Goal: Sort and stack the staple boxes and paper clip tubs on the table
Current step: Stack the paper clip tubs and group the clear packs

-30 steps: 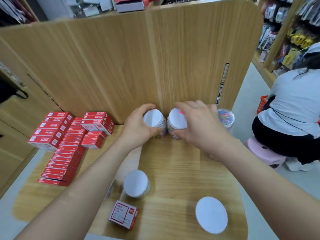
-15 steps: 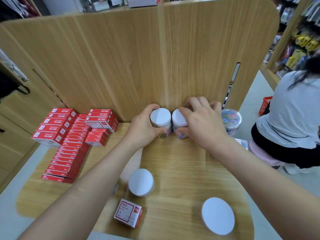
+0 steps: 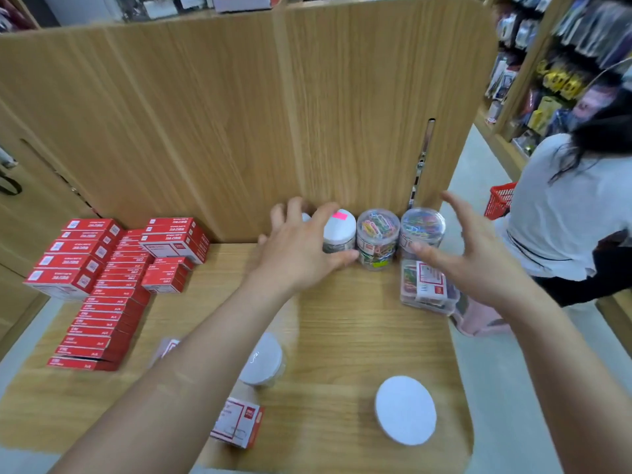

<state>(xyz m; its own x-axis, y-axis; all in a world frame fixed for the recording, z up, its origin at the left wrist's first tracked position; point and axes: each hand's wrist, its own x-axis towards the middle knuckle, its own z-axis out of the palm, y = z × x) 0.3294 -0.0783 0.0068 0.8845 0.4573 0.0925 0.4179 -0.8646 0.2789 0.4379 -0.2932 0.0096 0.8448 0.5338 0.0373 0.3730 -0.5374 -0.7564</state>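
Along the wooden back panel stands a row of paper clip tubs: a white-lidded tub with a pink sticker, then two clear tubs full of coloured clips. My left hand curls around the white-lidded tub, with another tub mostly hidden behind its fingers. My right hand hovers open beside the rightmost clear tub, holding nothing. Red staple boxes are stacked in rows at the table's left. A white-lidded tub, a larger white lid and a loose small box sit near the front.
A clear flat box with a red-and-white label lies at the table's right edge. A person in a white top crouches right of the table near a red basket. Store shelves fill the far right.
My right hand has let go of the tub it held and moved right, opening. Both clear tubs of coloured clips are now uncovered. My left hand stays at the white-lidded tubs.
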